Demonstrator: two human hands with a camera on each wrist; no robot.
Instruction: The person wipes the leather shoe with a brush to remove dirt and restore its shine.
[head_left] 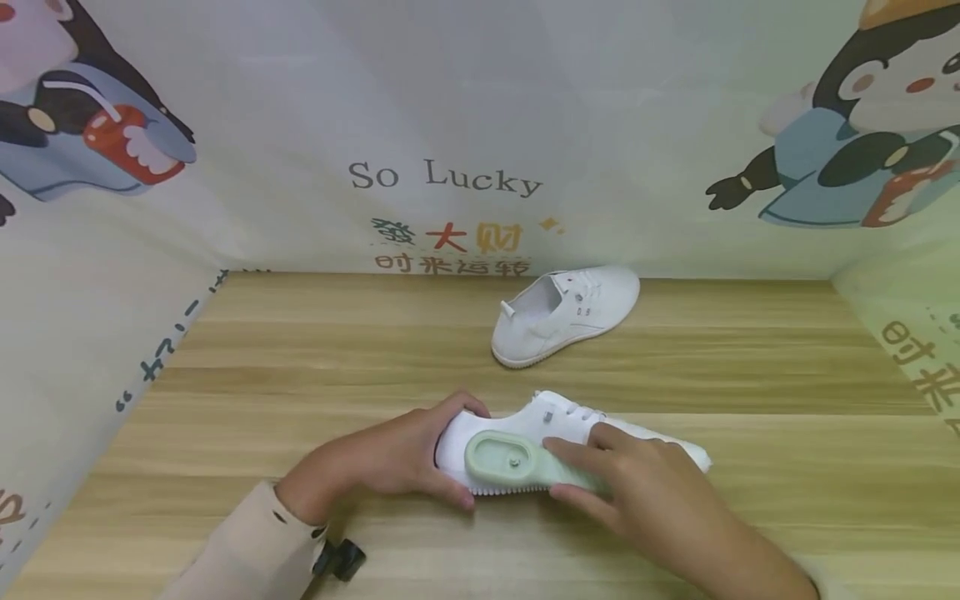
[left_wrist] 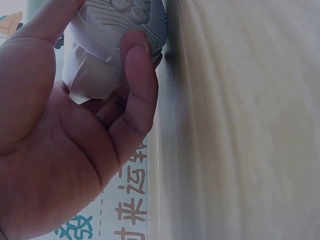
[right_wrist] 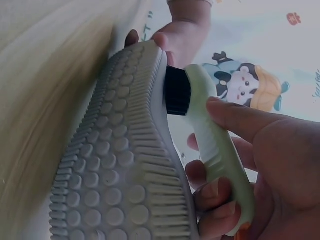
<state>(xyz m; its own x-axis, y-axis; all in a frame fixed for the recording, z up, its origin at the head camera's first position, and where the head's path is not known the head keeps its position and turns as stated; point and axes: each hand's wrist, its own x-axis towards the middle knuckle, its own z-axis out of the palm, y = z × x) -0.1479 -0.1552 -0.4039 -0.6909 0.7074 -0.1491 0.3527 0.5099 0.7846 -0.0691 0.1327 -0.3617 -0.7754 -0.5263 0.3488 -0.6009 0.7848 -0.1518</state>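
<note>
My left hand (head_left: pixel 401 450) grips the heel of a white lace-up shoe (head_left: pixel 525 423), thumb and fingers on either side. In the left wrist view, the fingers curl round the heel end, where the ribbed sole (left_wrist: pixel 120 35) shows. A pale green brush (head_left: pixel 501 458) is in my right hand (head_left: pixel 648 487), which holds it by the handle. In the right wrist view, the brush's dark bristles (right_wrist: pixel 178 91) press against the shoe's side, just above the studded sole (right_wrist: pixel 107 145). The shoe is tipped, its toe pointing right.
A second white shoe (head_left: pixel 600 308) stands farther back on the wood-grain tabletop (head_left: pixel 337 358), near the back wall. Printed pale sheets (head_left: pixel 465 92) with cartoon figures rise at the back and both sides. A small black object (head_left: pixel 348 558) lies beside the left sleeve (head_left: pixel 247 542).
</note>
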